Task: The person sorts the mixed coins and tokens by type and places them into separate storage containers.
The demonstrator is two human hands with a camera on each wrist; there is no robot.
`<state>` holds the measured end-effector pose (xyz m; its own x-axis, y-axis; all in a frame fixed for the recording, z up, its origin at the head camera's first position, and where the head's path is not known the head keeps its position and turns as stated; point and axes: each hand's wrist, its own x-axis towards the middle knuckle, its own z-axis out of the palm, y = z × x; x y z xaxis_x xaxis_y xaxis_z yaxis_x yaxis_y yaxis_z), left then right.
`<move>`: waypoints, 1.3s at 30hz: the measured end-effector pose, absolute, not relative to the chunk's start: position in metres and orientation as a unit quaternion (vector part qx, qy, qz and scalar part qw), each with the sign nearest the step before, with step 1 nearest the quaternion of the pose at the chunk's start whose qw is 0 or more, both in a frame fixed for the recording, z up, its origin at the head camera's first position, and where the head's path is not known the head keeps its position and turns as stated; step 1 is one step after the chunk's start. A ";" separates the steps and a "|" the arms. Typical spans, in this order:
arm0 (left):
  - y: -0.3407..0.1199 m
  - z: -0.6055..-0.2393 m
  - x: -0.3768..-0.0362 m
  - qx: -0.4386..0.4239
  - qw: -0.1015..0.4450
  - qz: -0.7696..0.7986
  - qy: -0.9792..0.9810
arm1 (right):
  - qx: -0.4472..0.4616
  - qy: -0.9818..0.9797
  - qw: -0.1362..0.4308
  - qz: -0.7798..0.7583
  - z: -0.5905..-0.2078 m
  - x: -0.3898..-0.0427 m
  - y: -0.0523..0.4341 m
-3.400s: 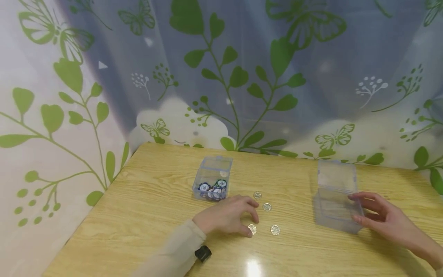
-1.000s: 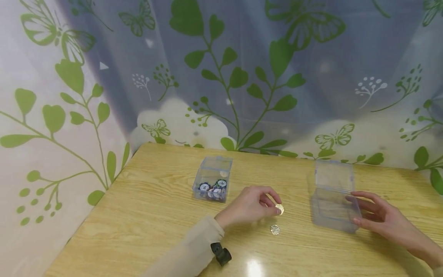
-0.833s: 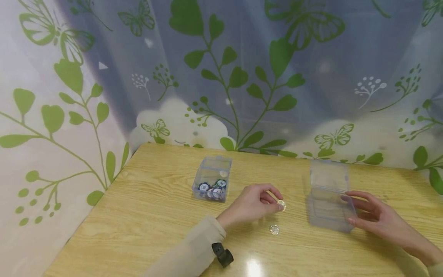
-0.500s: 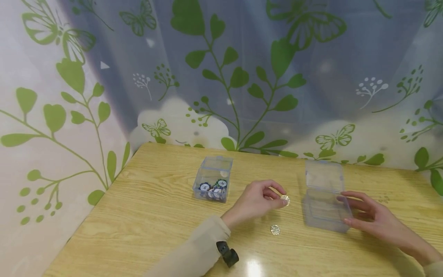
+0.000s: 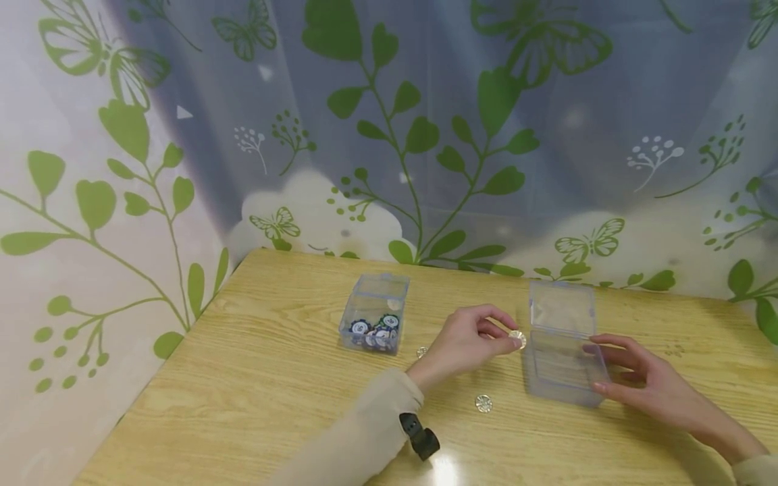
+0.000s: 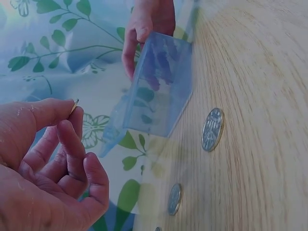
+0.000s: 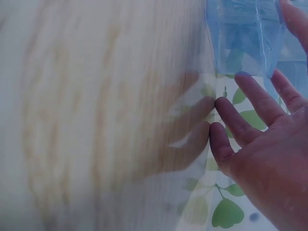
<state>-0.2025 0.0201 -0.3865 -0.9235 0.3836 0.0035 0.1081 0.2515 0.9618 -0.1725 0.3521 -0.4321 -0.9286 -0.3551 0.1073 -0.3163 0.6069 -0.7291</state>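
on our pale wooden table [image 5: 255, 378], our left hand [image 5: 464, 341] pinches a small silver coin [image 5: 517, 337] just beside the clear open plastic box [image 5: 562, 351], which our right hand [image 5: 644, 381] steadies with relaxed fingers.

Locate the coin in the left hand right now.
Head view: the coin is pinched in the left hand, right beside the open clear box that the right hand touches.

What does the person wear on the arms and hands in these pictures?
Both hands are bare. The left hand comes out of a long beige sleeve, with a small black device strapped at the wrist. Only a pale cuff edge shows behind the right hand.
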 end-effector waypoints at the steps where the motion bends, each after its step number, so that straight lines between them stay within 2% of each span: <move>1: 0.022 -0.387 -0.203 0.157 0.116 0.591 0.783 | -0.188 0.896 0.023 -0.401 -0.432 -0.172 0.351; 23: 0.069 -0.390 -0.195 0.202 0.101 0.539 0.811 | -0.173 0.902 0.046 -0.393 -0.431 -0.173 0.351; 39: 0.080 -0.397 -0.199 0.233 0.098 0.498 0.830 | -0.160 0.896 0.075 -0.408 -0.428 -0.173 0.349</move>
<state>-0.1986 0.0795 -0.3967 -0.8726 0.4836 0.0685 0.2882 0.3966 0.8716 -0.1730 0.3489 -0.4282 -0.9377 -0.3475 -0.0042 -0.2248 0.6158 -0.7551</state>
